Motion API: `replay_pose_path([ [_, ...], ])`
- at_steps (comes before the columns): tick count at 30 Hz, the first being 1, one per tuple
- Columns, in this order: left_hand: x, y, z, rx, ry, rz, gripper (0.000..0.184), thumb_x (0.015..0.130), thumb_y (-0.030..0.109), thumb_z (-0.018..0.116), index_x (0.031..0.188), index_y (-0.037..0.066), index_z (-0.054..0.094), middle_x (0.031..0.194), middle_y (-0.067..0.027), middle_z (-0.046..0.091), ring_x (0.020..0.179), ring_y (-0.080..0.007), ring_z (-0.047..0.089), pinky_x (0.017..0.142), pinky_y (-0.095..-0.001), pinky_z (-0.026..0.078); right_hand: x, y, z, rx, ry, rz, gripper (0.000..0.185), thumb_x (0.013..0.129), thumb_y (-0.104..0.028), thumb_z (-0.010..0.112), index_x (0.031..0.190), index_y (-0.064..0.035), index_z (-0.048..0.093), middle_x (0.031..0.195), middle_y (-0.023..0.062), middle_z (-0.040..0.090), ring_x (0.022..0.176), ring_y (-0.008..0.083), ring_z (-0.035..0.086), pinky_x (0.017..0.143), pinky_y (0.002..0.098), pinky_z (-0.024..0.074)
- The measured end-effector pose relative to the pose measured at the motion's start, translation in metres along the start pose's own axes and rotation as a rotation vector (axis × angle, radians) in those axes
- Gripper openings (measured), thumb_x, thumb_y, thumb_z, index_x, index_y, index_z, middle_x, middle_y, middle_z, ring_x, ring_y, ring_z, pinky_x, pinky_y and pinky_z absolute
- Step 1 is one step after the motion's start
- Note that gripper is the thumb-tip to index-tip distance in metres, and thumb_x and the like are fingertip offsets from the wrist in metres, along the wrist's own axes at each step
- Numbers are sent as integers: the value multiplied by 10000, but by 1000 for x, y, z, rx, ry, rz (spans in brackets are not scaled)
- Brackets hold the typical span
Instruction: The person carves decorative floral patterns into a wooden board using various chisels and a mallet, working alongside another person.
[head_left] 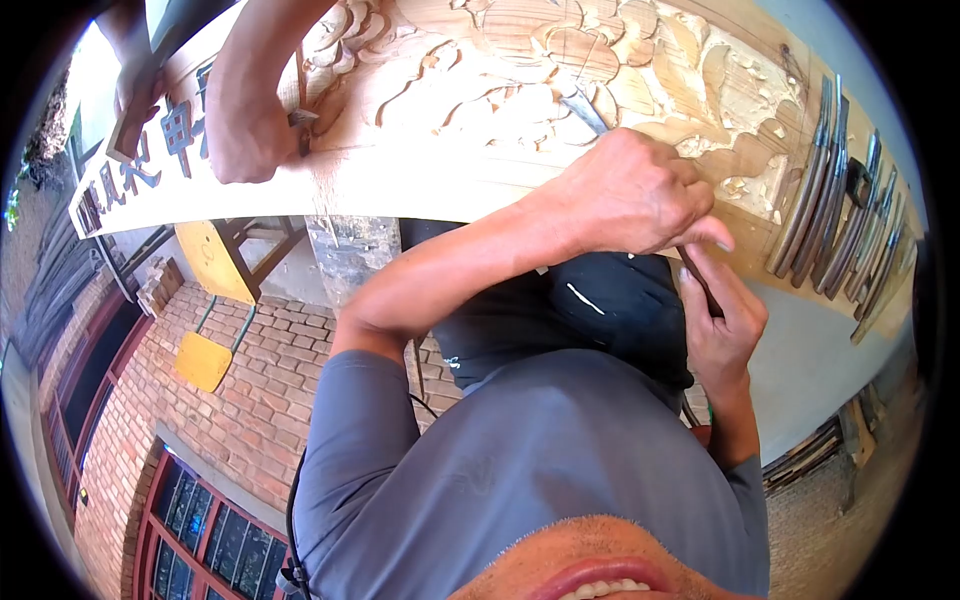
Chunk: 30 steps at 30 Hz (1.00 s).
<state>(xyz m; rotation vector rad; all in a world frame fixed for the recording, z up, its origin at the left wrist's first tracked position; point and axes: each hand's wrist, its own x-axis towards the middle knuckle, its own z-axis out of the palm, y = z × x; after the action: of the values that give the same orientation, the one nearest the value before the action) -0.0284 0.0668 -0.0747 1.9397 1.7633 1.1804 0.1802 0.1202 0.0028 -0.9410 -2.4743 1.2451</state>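
A carving tool's metal blade (585,110) rests on the carved wooden panel (480,175), pointing up and left. Its shank passes under my left hand (640,190), which is closed round it with the back of the hand upward and the thumb toward my body. Beyond that thumb, my right hand (728,310) wraps round the dark wooden handle (705,282), lower than my left and just past the panel's near edge. Pale wood chips (738,190) lie among the carved shapes around the blade.
Several chisels (830,190) lie in a row at right. At the upper left, a co-worker's hand (250,140) rests on the panel; their other hand (140,85) holds a wooden tool. A yellow chair (205,360) stands on the brick floor below.
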Motion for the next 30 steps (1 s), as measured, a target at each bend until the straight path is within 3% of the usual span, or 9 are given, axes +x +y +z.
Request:
replay_pose_path([
  [11, 3, -3, -1, 38, 59, -61, 547, 1002, 542, 766, 686, 131, 593, 631, -40, 596, 598, -256, 680, 519, -397, 518, 19, -2, 9, 39, 27, -50, 355, 919, 113, 804, 1255, -3, 820, 895, 151, 761, 734, 254, 740, 702, 350, 575],
  [20, -1, -2, -4, -47, 30, 167, 522, 955, 549, 772, 769, 123, 537, 747, -28, 496, 670, -232, 600, 570, -378, 516, 2, -9, -20, -79, -44, -28, 250, 908, 113, 821, 1143, 31, 794, 816, 138, 686, 657, 262, 662, 625, 359, 533],
  [30, -1, -2, -3, -114, 23, 173, 478, 956, 494, 786, 791, 110, 554, 752, -40, 515, 688, -256, 616, 600, -401, 535, -2, -15, -18, -49, -17, 7, 322, 941, 104, 811, 1254, 29, 797, 842, 140, 711, 685, 214, 676, 645, 335, 539],
])
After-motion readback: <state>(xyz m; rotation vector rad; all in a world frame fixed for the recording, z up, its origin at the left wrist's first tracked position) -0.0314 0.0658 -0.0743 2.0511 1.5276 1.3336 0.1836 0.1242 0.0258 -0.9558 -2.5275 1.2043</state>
